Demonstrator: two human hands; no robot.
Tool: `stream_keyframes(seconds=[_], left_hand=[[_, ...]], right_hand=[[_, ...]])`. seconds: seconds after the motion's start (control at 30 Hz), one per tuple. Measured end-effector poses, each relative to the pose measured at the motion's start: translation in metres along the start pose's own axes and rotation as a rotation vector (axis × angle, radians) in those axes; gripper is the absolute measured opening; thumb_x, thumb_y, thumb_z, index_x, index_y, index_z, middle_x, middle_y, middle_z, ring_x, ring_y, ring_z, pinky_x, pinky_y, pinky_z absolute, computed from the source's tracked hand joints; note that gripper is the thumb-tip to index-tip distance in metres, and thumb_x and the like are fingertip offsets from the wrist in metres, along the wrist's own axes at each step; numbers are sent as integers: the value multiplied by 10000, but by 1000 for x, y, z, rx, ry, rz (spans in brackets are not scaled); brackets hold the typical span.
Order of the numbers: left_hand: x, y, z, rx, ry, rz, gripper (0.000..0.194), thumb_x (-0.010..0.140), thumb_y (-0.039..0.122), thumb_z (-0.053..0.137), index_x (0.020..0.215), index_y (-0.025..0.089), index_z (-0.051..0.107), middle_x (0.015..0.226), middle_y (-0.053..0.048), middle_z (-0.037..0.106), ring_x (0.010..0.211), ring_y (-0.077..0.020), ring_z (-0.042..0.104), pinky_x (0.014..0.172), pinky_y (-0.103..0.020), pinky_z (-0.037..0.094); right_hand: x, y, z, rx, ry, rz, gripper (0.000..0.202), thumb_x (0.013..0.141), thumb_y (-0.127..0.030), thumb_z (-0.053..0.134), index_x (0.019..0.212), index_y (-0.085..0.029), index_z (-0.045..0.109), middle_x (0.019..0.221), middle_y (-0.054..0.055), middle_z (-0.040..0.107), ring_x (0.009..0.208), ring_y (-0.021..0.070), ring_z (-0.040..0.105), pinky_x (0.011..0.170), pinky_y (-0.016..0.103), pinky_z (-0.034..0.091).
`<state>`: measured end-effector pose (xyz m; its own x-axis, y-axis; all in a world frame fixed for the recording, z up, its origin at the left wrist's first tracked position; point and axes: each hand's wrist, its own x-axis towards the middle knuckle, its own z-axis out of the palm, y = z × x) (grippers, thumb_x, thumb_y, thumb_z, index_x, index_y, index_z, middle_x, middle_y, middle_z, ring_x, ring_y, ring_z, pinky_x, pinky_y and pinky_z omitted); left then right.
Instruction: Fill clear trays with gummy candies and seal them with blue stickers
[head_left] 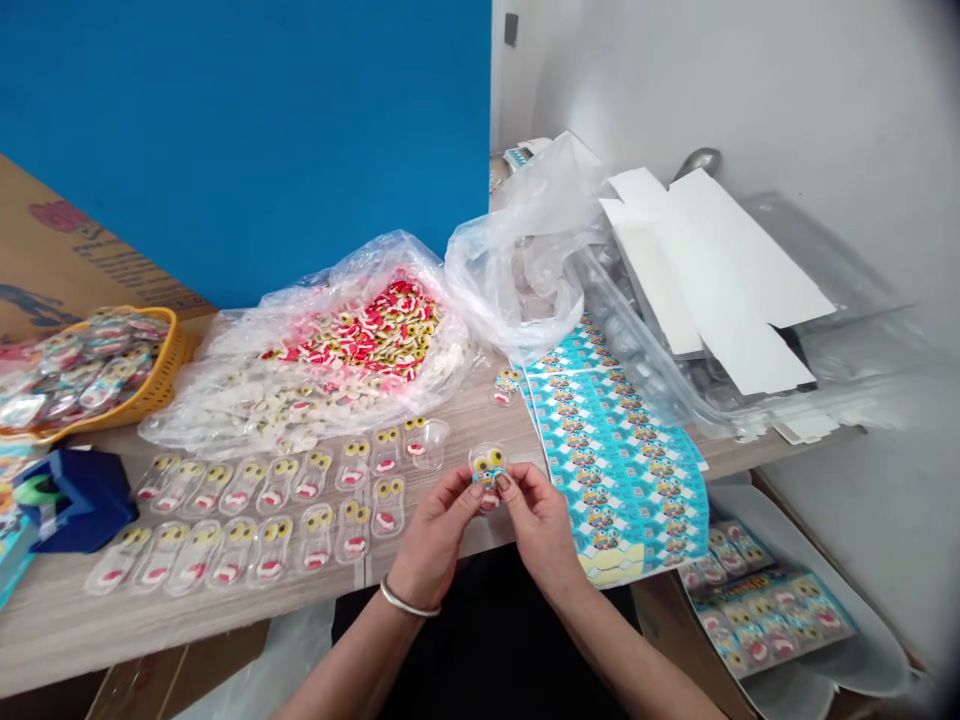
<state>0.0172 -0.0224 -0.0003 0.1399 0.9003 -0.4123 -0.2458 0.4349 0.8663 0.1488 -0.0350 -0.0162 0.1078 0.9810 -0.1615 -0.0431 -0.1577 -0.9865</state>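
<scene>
Between the fingertips of both hands is a small clear blister pack (489, 460) with yellow-and-black eyes and a red-and-white mouth piece inside. A blue printed sticker (487, 477) lies across its middle. My left hand (442, 525), with a bangle on the wrist, pinches the pack's left side. On the other side, the thumb and fingers of my right hand (541, 515) press at the sticker. Close to my right hand lie sheets of blue stickers (622, 460). Two rows of similar blister packs (274, 548), without a visible sticker, lie on the table to the left.
Behind the rows sits a plastic bag (375, 330) of loose eye and mouth pieces. A yellow basket (169, 365) of packs and a blue tape dispenser (82, 500) stand at left. White card (720, 260) rests on clear plastic trays (637, 335) at right. Carded packs (776, 620) lie below the table.
</scene>
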Motion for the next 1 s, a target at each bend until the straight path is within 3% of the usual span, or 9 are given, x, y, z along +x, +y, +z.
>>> stream_keyframes(seconds=[0.13, 0.27, 0.37, 0.5, 0.57, 0.67, 0.73, 0.83, 1.0], left_hand=[[60, 8, 4, 723, 77, 216, 261, 900, 302, 508, 1023, 152, 682, 800, -48, 727, 722, -175, 664, 710, -291, 516], [138, 32, 17, 926, 192, 276, 345, 872, 232, 536, 1187, 101, 589, 923, -121, 735, 846, -233, 680, 826, -366, 493], [160, 45, 29, 1055, 219, 307, 288, 870, 233, 555, 1111, 89, 617, 1068, -201, 695, 1077, -318, 621, 974, -448, 410], [115, 35, 47, 1237, 222, 501, 332, 921, 357, 512, 1146, 131, 606, 1286, -220, 588, 1270, -351, 485, 1049, -469, 342], [72, 16, 55, 1317, 100, 542, 305, 944, 369, 471, 1100, 165, 636, 1163, -172, 658, 1147, -309, 583, 988, -434, 407], [13, -21, 59, 1180, -331, 209, 198, 900, 324, 544, 986, 210, 681, 856, -65, 741, 802, -233, 694, 796, -360, 504], [-10, -41, 58, 983, -338, 60, 308, 860, 309, 598, 1154, 221, 629, 923, -54, 760, 858, -225, 711, 806, -344, 519], [-16, -54, 54, 852, -212, -6, 443, 807, 314, 654, 1224, 198, 564, 913, -60, 758, 847, -225, 714, 781, -338, 521], [7, -58, 56, 747, -181, -151, 323, 761, 365, 674, 1013, 182, 590, 544, 58, 591, 411, -124, 517, 481, -255, 380]], right_hand=[[18, -3, -29, -282, -38, -132, 259, 965, -367, 486, 985, -211, 691, 951, 53, 715, 906, 207, 649, 831, 331, 495], [24, -2, -85, -624, 189, -266, 274, 961, -325, 485, 1120, -200, 669, 1108, 90, 680, 1064, 234, 601, 950, 386, 454], [19, 12, -126, -869, 214, -288, 273, 942, -282, 505, 1127, -190, 684, 1173, 112, 662, 1124, 255, 565, 1007, 430, 413], [16, 37, -146, -1014, 209, -267, 266, 920, -270, 553, 1135, -198, 692, 1224, 102, 642, 1136, 263, 544, 998, 442, 398], [19, 45, -142, -1034, 293, -267, 274, 908, -288, 579, 1141, -196, 689, 1229, 103, 631, 1137, 271, 529, 992, 445, 389], [28, 48, -131, -1034, 402, -254, 269, 888, -298, 605, 1118, -193, 694, 1199, 106, 628, 1119, 282, 514, 973, 437, 385], [32, 46, -127, -1025, 423, -241, 258, 879, -300, 610, 1099, -198, 699, 1179, 101, 628, 1103, 285, 510, 956, 431, 382], [33, 43, -127, -1007, 420, -244, 250, 874, -302, 604, 1081, -200, 700, 1164, 100, 628, 1092, 291, 503, 946, 428, 373], [33, 41, -131, -1007, 402, -253, 243, 858, -305, 610, 1053, -191, 700, 1125, 100, 629, 1044, 292, 509, 913, 415, 386]])
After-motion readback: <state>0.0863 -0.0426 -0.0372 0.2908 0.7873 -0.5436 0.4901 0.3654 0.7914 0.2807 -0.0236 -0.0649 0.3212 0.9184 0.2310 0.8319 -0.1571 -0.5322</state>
